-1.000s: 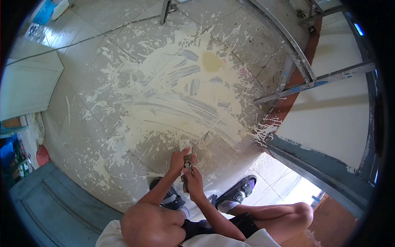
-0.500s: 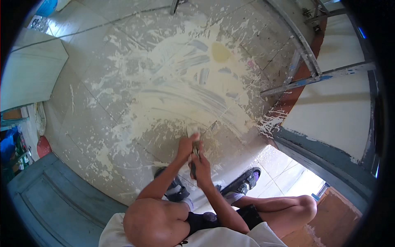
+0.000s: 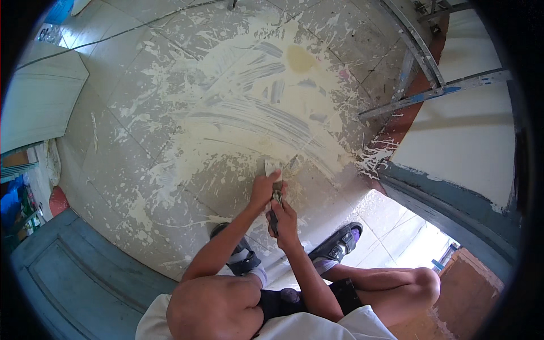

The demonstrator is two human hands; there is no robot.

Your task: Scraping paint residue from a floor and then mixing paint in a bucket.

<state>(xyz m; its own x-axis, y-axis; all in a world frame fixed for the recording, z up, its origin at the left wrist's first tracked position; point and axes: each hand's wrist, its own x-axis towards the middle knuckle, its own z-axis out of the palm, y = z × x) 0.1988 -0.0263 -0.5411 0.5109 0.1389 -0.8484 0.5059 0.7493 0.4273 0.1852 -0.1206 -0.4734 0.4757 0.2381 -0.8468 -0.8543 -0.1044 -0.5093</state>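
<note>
I hold a scraper (image 3: 273, 166) with a wide pale blade and a dark handle, its blade end pointing away from me at the near edge of the pale coating (image 3: 243, 130) smeared on the tiles. My right hand (image 3: 284, 222) is closed around the handle. Farther along, my left hand (image 3: 264, 190) grips the tool near the base of the blade, its thumb lying along the blade. Whether the blade edge touches the floor, I cannot tell. Streaks run through the coating beyond the blade, and a yellowish round patch (image 3: 300, 59) shows at its far side.
A paint-spotted metal ladder (image 3: 419, 102) stands at the right beside a white panel (image 3: 459, 141). A blue-grey panelled door (image 3: 85, 272) is at lower left. My sandalled feet (image 3: 340, 243) flank the hands. A cable (image 3: 113, 37) crosses the far left.
Both hands and the scraper have shifted slightly to the right. My grip on the tool is kept. The view has tilted a little, so the floor sits higher in the picture.
</note>
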